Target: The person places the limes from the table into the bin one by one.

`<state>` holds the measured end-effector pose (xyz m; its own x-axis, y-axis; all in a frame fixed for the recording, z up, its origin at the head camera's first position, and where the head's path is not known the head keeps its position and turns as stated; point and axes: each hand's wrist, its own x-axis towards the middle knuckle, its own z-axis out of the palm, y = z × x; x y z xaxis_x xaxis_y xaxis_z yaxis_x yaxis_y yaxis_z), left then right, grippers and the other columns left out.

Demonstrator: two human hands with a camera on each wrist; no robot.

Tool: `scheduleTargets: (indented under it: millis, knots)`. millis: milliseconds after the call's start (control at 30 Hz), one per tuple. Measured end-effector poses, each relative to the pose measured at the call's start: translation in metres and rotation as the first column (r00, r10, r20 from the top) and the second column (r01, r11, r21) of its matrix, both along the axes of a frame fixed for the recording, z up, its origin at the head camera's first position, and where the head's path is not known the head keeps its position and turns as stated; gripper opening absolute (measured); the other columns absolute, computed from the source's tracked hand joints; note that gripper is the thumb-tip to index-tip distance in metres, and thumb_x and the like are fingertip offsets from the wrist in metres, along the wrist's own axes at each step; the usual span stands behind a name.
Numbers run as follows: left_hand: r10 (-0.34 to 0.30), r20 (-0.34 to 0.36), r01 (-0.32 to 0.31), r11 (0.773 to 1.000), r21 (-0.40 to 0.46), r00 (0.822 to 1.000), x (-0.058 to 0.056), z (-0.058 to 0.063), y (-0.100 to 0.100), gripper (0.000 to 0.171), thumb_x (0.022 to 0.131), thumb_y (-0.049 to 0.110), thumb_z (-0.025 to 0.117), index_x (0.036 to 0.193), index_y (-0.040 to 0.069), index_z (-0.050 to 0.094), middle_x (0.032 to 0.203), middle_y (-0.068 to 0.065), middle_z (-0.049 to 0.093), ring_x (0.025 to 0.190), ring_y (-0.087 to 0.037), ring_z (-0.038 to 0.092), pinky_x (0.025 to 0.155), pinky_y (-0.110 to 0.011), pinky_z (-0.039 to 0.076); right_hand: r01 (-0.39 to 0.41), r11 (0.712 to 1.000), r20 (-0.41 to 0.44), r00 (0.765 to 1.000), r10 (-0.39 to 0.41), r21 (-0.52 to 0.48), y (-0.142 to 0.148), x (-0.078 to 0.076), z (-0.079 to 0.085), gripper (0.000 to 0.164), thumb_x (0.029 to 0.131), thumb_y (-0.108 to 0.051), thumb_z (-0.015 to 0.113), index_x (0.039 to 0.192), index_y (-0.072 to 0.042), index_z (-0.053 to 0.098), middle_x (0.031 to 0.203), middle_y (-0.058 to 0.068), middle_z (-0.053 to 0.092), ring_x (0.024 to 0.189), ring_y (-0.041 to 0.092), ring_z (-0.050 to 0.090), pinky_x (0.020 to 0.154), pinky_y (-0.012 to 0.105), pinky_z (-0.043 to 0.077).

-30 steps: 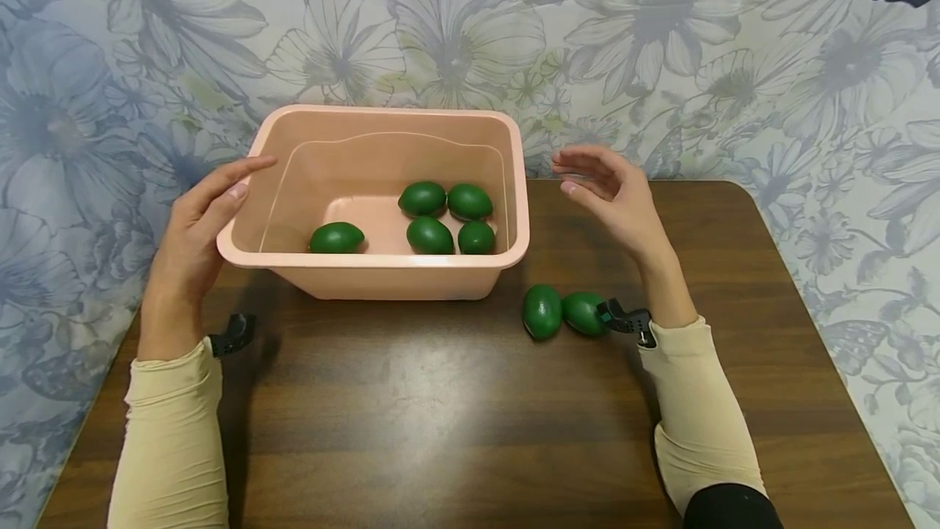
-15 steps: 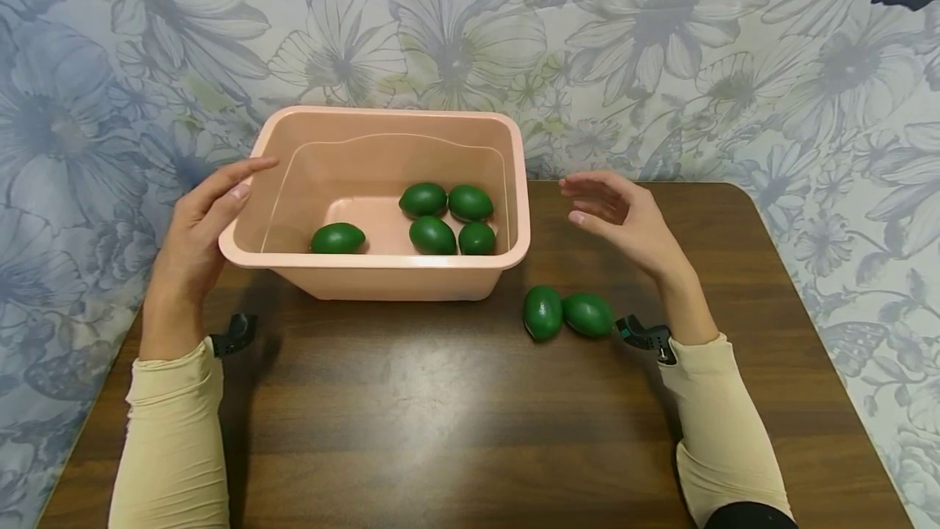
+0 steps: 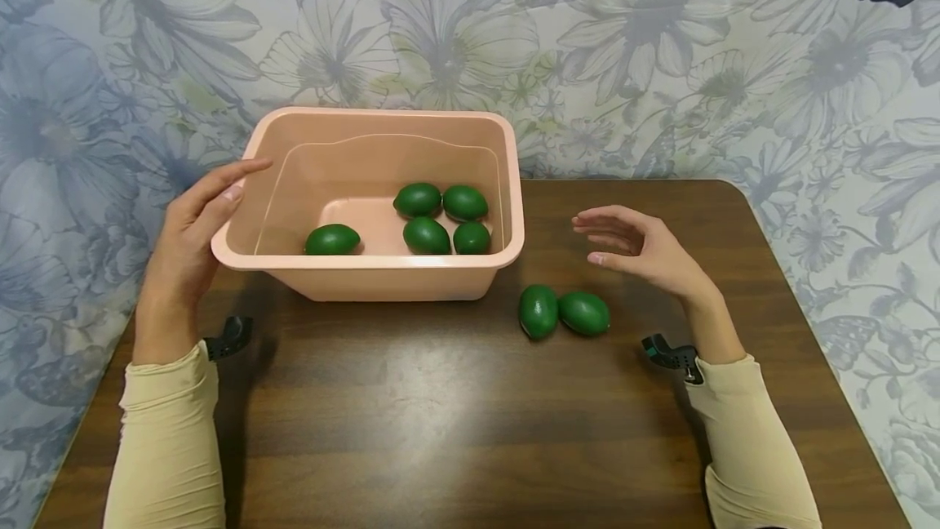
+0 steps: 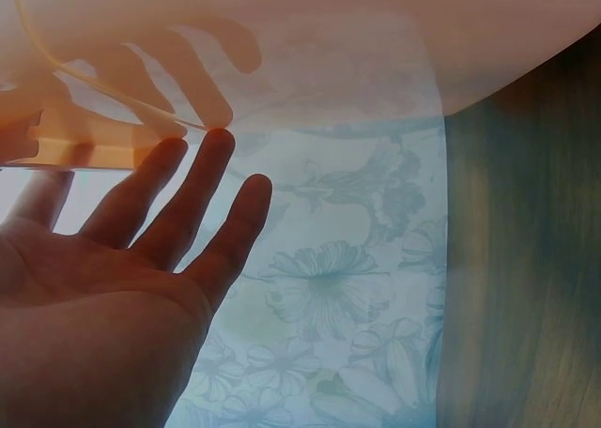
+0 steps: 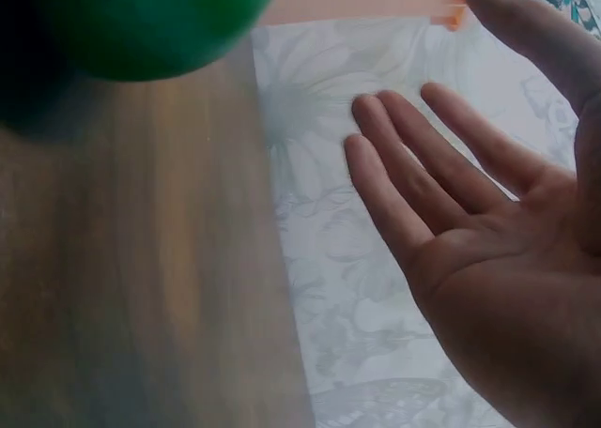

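A peach-coloured plastic basin [image 3: 389, 261] stands near the back of the table, with several glossy dark green limes inside, one lime [image 3: 332, 240] lying apart on the left. My left hand [image 3: 187, 243] touches the basin's left side, index finger and thumb near the rim; in the left wrist view its fingers [image 4: 192, 198] are straight against the outer wall. To the right of the basin my right hand [image 3: 639, 251] is held above the table, fingers relaxed, holding nothing. Below it and to the left, one upright lime [image 3: 538, 312] touches a sideways lime [image 3: 584, 313] on the table.
The brown wooden table [image 3: 411, 415] ends at the right in a slanted edge. Behind and beside it is a flower-patterned covering [image 3: 661, 55]. A black wrist camera [image 3: 229, 338] sits on the left wrist, another black wrist camera [image 3: 671, 355] on the right.
My right hand has moved right and toward me, away from the basin, uncovering the sideways lime. The left hand, basin and limes keep their places.
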<state>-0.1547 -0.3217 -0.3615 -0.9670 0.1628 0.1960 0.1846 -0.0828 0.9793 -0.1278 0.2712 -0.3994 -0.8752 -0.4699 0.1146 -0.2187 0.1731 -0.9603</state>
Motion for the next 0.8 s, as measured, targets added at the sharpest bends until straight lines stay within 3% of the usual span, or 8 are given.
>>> scheduleTargets:
  millis: [167,333,467,800]
  knots:
    - [-0.012,-0.007,0.012,1.0,0.02,1.0,0.0,-0.002,0.0,0.043,0.11,0.01,0.052,0.151,-0.002,0.054,0.156,-0.016,0.047,0.119,-0.026,0.065,0.071,-0.03,0.065,-0.082,0.992,0.05,0.996,0.077,0.095,0.0,0.0,-0.008,0.06,0.092,0.002,0.079,0.148,-0.005,0.057,0.149,0.017,0.058,0.14,0.038,0.055,0.115,0.046,0.047]
    - [-0.011,-0.011,0.011,0.999,0.04,1.0,0.0,-0.001,0.0,0.043,0.109,0.009,0.052,0.15,-0.003,0.054,0.156,-0.016,0.047,0.117,-0.026,0.067,0.07,-0.03,0.065,-0.149,0.98,0.11,0.985,0.136,0.13,-0.002,0.005,-0.014,0.061,0.093,-0.005,0.08,0.149,-0.008,0.056,0.151,0.019,0.056,0.141,0.043,0.053,0.118,0.041,0.044]
    - [-0.013,-0.014,0.013,0.999,0.049,1.0,-0.001,-0.001,0.0,0.043,0.109,0.009,0.052,0.15,-0.003,0.054,0.157,-0.015,0.046,0.117,-0.026,0.067,0.069,-0.031,0.065,-0.171,0.97,0.122,0.981,0.151,0.173,0.0,0.01,-0.018,0.061,0.093,-0.008,0.081,0.149,-0.01,0.057,0.152,0.017,0.057,0.142,0.038,0.054,0.118,0.036,0.045]
    - [-0.013,-0.013,0.013,0.999,0.033,1.0,-0.001,-0.002,0.0,0.043,0.109,0.01,0.052,0.151,-0.004,0.053,0.159,-0.017,0.045,0.12,-0.027,0.066,0.069,-0.031,0.065,-0.277,0.937,0.198,0.951,0.237,0.214,0.009,0.023,-0.027,0.072,0.089,-0.012,0.086,0.152,-0.007,0.053,0.154,0.014,0.055,0.146,0.031,0.05,0.121,0.036,0.041]
